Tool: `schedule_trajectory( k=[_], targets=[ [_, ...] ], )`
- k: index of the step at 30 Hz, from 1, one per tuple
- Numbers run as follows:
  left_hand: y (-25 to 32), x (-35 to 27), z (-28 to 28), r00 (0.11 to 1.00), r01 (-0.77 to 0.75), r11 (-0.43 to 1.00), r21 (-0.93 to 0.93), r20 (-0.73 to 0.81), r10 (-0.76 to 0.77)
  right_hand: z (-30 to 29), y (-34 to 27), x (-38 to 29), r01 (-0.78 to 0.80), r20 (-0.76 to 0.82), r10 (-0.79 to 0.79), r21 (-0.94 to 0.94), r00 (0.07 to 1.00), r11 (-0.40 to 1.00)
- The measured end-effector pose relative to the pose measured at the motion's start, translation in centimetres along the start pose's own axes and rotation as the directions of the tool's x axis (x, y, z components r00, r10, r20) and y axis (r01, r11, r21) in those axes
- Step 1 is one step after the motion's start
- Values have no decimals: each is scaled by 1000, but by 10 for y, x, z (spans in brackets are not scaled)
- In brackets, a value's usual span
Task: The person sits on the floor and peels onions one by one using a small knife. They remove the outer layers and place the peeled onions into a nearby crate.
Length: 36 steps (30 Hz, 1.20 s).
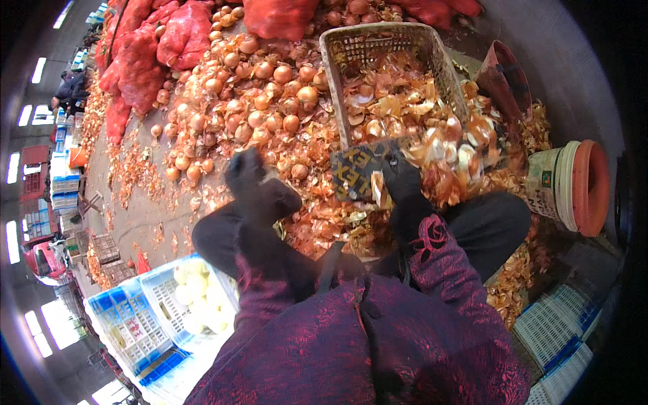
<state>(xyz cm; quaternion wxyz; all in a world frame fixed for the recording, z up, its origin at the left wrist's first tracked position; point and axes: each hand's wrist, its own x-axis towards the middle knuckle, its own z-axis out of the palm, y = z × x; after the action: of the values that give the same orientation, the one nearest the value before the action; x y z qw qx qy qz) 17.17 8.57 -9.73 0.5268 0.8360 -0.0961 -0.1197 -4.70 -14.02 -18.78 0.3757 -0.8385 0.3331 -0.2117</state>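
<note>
My left hand, in a dark glove, is raised over the onion skins in front of my left knee. It is blurred, and whether anything is in its fingers cannot be made out. My right hand, also dark-gloved, is against a dark sheet with yellow lettering at the near side of a plastic crate. A pale piece of onion or skin shows beside its fingers; its grip is unclear. Onion skins fill the crate. Unpeeled onions lie heaped beyond my left hand.
Red mesh sacks stand behind the onions. At left, a blue-and-white crate holds peeled onions. On the right are stacked buckets, a reddish container and more crates. A person is far left.
</note>
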Motion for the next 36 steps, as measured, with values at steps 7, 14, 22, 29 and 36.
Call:
schedule_trajectory(
  k=[7, 14, 22, 29, 36],
  targets=[
    [-125, 90, 172, 993, -94, 987, 134, 80, 84, -13, -9, -5, -211, 55, 206, 110, 977, 971],
    [-158, 219, 229, 924, -358, 761, 541, 86, 373, -19, -20, -5, -435, 190, 419, 55, 888, 899],
    [-160, 282, 246, 874, -277, 761, 587, 483, -54, -33, -26, 7, -409, 375, 426, -129, 823, 904],
    [-168, 192, 252, 961, -67, 955, 287, 276, -15, -25, -20, 0, -444, 294, 418, 25, 859, 895],
    [-88, 129, 187, 955, 236, 800, -552, 284, -86, -11, -7, -2, -242, 195, 236, 6, 952, 970]
  ],
)
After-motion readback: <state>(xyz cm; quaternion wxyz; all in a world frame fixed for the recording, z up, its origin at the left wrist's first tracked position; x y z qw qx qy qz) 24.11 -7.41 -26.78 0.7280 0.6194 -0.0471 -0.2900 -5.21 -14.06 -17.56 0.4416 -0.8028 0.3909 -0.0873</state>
